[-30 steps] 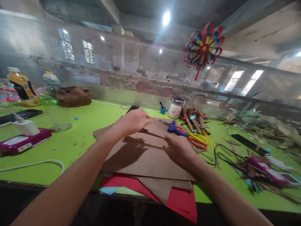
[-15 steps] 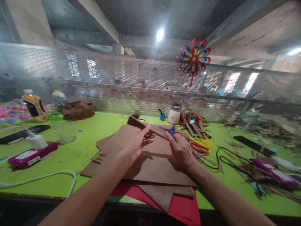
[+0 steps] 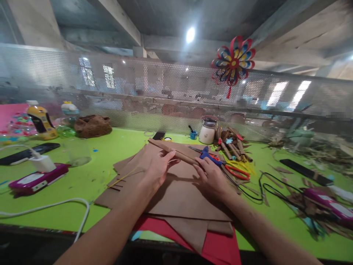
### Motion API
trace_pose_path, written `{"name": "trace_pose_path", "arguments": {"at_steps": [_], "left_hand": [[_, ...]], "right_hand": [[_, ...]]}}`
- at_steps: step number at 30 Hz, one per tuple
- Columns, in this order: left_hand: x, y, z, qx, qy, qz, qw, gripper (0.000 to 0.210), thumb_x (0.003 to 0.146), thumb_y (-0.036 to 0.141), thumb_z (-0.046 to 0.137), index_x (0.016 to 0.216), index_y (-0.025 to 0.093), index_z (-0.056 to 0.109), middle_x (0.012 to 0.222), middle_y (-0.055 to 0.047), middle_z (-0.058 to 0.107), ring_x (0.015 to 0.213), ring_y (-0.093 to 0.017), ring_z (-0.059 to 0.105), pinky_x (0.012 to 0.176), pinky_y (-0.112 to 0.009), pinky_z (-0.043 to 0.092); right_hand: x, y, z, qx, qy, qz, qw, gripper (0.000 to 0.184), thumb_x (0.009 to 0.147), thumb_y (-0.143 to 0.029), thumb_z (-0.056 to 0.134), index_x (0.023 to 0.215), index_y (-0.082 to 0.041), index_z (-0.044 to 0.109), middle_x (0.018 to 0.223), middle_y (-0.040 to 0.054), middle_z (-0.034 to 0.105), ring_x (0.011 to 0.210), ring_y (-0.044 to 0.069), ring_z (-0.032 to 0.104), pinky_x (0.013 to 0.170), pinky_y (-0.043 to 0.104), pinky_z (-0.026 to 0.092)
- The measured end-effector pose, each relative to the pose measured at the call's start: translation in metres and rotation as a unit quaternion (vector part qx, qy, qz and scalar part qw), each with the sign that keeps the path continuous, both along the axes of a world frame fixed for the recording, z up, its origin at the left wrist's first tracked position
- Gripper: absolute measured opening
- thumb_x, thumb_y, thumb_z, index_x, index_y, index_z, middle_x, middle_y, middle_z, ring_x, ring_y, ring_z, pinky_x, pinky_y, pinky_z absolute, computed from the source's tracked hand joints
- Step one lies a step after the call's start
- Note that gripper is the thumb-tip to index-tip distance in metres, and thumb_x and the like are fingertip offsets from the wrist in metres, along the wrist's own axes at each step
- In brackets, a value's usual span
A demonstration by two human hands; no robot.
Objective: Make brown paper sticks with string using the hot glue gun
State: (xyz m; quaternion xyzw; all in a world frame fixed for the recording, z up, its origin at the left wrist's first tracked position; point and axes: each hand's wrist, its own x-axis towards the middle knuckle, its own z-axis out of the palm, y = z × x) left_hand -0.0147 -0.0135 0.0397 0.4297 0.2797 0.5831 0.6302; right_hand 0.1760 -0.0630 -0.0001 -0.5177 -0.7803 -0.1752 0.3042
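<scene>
My left hand (image 3: 161,167) pinches a long folded strip of brown paper (image 3: 183,156) near its middle, thumb on top. At the strip's near right end, the fingers of my right hand (image 3: 211,175) are closed on it. The strip slants across, its far end up to the left, above a stack of brown paper sheets (image 3: 187,197). Just beyond my right hand lie a blue glue gun (image 3: 208,155) and orange-handled scissors (image 3: 237,172). Red paper (image 3: 222,244) sticks out beneath the stack at the table's front edge.
Brown paper rolls (image 3: 231,147) and yellow strands (image 3: 241,165) lie at the back right, beside a lidded jar (image 3: 207,131). A black cable (image 3: 259,191) winds across the right side. Purple power strips (image 3: 40,179) flank the stack on the green table (image 3: 110,147). A perforated metal screen (image 3: 154,84) stands behind.
The strip has turned, so its layered far end shows a flatter face now. My right hand has shifted slightly down along its end, uncovering more of the glue gun. The view has shifted slightly.
</scene>
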Motion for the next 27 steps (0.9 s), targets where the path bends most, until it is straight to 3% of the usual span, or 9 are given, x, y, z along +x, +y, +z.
{"name": "trace_pose_path", "arguments": {"at_steps": [5,8,12,16,19,21,27], "left_hand": [[-0.002,-0.002,0.0,0.03,0.035,-0.003,0.999,0.017,0.067,0.023,0.072,0.079,0.012,0.065,0.085,-0.005,0.064,0.083,-0.017,0.061,0.075,-0.033,0.053],[0.0,-0.005,0.0,0.047,0.06,-0.013,0.997,0.019,0.067,0.025,0.073,0.08,0.012,0.066,0.085,-0.005,0.065,0.084,-0.017,0.06,0.078,-0.034,0.052],[0.001,-0.007,-0.001,0.076,0.092,-0.037,0.992,0.022,0.069,0.028,0.072,0.086,0.014,0.068,0.084,-0.003,0.065,0.083,-0.016,0.06,0.08,-0.032,0.052],[0.002,-0.01,-0.001,0.086,0.121,-0.067,0.987,0.023,0.07,0.029,0.072,0.088,0.016,0.068,0.084,-0.003,0.066,0.081,-0.016,0.061,0.08,-0.032,0.052],[0.003,-0.014,-0.001,0.079,0.134,-0.086,0.984,0.025,0.069,0.029,0.072,0.09,0.015,0.067,0.086,-0.004,0.067,0.081,-0.017,0.063,0.081,-0.033,0.052],[0.003,-0.015,0.0,0.077,0.129,-0.094,0.984,0.026,0.069,0.028,0.072,0.091,0.015,0.067,0.086,-0.005,0.068,0.08,-0.017,0.063,0.082,-0.034,0.052],[0.003,-0.019,0.003,0.072,0.093,-0.114,0.987,0.024,0.068,0.027,0.073,0.089,0.016,0.068,0.087,-0.005,0.068,0.086,-0.018,0.062,0.081,-0.032,0.051]], "right_hand": [[0.005,-0.009,0.006,-0.023,0.006,0.055,0.998,0.047,0.076,-0.023,0.06,0.121,-0.014,0.054,0.121,0.0168,0.054,0.108,0.029,0.051,0.09,0.046,0.045],[0.013,-0.015,0.015,-0.048,0.016,0.073,0.996,0.048,0.074,-0.027,0.064,0.12,-0.017,0.057,0.125,0.0166,0.053,0.107,0.029,0.053,0.089,0.045,0.046],[0.018,-0.016,0.032,-0.142,0.109,0.113,0.977,0.04,0.08,-0.033,0.06,0.117,-0.019,0.061,0.109,0.0121,0.063,0.095,0.023,0.059,0.081,0.036,0.049],[0.013,-0.017,0.045,-0.262,0.218,0.189,0.921,0.035,0.084,-0.031,0.056,0.117,-0.021,0.062,0.106,0.006,0.066,0.091,0.019,0.06,0.077,0.028,0.048],[0.011,-0.018,0.047,-0.349,0.28,0.207,0.87,0.03,0.085,-0.035,0.054,0.106,-0.017,0.066,0.079,0.0022,0.066,0.067,0.013,0.057,0.059,0.022,0.045],[0.011,-0.018,0.045,-0.387,0.301,0.2,0.848,0.03,0.086,-0.039,0.053,0.095,-0.014,0.068,0.061,-0.0012,0.056,0.052,0.01,0.047,0.048,0.02,0.038],[0.014,-0.011,0.037,-0.374,0.311,0.186,0.854,0.029,0.085,-0.039,0.054,0.093,-0.015,0.067,0.059,-0.0019,0.05,0.053,0.01,0.043,0.048,0.021,0.033]]}}
